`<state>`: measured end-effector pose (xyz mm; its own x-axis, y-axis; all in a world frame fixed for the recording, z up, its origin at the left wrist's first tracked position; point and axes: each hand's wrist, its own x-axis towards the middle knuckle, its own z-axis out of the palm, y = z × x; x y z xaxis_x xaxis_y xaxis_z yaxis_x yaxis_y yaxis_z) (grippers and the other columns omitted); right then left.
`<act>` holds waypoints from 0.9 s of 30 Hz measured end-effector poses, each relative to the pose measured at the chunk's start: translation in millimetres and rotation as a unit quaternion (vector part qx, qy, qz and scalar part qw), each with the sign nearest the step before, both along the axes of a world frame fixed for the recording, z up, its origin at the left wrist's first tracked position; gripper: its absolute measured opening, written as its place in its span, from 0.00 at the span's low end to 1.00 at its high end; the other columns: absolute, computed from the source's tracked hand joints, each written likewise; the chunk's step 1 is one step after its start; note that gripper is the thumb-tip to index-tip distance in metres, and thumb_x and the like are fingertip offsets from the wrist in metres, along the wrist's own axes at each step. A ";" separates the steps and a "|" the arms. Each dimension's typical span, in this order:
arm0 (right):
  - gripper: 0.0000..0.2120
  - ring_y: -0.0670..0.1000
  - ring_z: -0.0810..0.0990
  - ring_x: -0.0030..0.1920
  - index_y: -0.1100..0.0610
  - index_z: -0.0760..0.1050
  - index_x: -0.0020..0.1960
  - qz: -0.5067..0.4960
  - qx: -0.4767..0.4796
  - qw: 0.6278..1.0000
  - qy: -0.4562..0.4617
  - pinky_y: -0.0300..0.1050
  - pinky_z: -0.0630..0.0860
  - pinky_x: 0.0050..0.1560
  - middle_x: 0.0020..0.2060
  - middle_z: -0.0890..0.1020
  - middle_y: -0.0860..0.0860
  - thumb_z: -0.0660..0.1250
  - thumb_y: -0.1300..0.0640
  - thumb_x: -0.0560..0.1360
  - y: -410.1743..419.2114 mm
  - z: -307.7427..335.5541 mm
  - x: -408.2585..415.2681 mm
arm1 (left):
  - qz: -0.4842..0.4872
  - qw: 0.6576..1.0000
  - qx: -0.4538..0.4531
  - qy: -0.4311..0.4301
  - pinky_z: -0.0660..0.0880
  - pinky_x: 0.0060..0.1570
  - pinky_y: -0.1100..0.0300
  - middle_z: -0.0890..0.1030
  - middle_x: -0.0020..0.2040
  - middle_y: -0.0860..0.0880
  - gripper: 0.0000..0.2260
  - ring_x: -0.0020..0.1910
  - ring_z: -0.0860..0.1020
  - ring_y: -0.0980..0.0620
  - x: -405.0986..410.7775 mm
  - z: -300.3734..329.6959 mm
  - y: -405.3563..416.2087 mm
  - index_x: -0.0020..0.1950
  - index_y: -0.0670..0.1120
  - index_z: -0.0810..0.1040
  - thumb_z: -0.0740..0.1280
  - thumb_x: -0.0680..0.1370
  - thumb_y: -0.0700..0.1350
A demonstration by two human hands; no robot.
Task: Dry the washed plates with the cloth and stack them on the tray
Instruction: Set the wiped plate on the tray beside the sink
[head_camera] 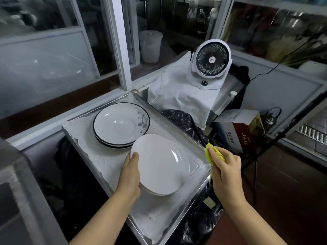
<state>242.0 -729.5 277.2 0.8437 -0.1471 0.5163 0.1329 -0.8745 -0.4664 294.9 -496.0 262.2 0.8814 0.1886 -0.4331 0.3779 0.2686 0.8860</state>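
Observation:
A metal tray [178,132] lined with white mesh lies in front of me. At its far end sits a stack of black-rimmed plates [122,124] with a flower print. Nearer me is a plain white plate [160,163], lying on top of other white plates. My left hand [130,175] grips its left rim, thumb on top. My right hand [225,173] holds a bunched yellow cloth [215,152] just past the tray's right edge, apart from the plate.
A small white fan [210,63] stands on a white cloth-covered box behind the tray. Black plastic bags [184,121] lie to the tray's right, next to a cardboard box [238,128]. Window frames and glass run along the left and back.

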 end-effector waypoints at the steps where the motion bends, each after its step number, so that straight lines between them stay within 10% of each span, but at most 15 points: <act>1: 0.29 0.60 0.70 0.50 0.60 0.77 0.64 0.003 0.002 1.000 0.001 0.50 0.65 0.50 0.57 0.77 0.59 0.68 0.79 0.66 0.1 -1.0 1.7 | -0.002 1.000 0.020 -0.008 0.76 0.33 0.62 0.82 0.49 0.58 0.09 0.47 0.80 0.57 0.5 -1.6 1.1 0.53 0.62 0.76 0.58 0.81 0.50; 5: 0.29 0.58 0.69 0.50 0.61 0.76 0.64 0.017 0.009 1.000 0.004 0.50 0.65 0.50 0.57 0.77 0.59 0.67 0.80 0.66 3.2 -4.9 8.7 | 0.007 0.983 0.171 -0.070 0.73 0.39 0.62 0.81 0.45 0.58 0.12 0.47 0.79 0.57 4.2 -11.5 8.4 0.45 0.59 0.78 0.60 0.80 0.45; 12: 0.29 0.55 0.67 0.51 0.61 0.76 0.64 0.026 0.021 0.999 0.020 0.49 0.65 0.51 0.58 0.77 0.59 0.68 0.80 0.66 10.2 -12.5 15.0 | -0.026 0.953 0.297 -0.061 0.54 0.70 0.55 0.68 0.69 0.54 0.19 0.70 0.54 0.59 15.5 -38.9 14.2 0.72 0.47 0.68 0.58 0.80 0.45; 27: 0.30 0.54 0.66 0.51 0.60 0.76 0.64 0.039 0.015 0.999 0.027 0.43 0.63 0.52 0.58 0.77 0.58 0.67 0.80 0.66 23.8 -10.5 16.1 | -0.106 0.917 0.383 -0.037 0.48 0.69 0.61 0.56 0.78 0.49 0.24 0.75 0.50 0.53 22.7 -63.5 15.6 0.78 0.45 0.56 0.55 0.82 0.46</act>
<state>258.1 -705.7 266.7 0.8795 -0.0937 0.4666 0.1751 -0.8479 -0.5004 317.7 -480.4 198.7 0.9549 0.2334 -0.1835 0.2815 -0.5155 0.8093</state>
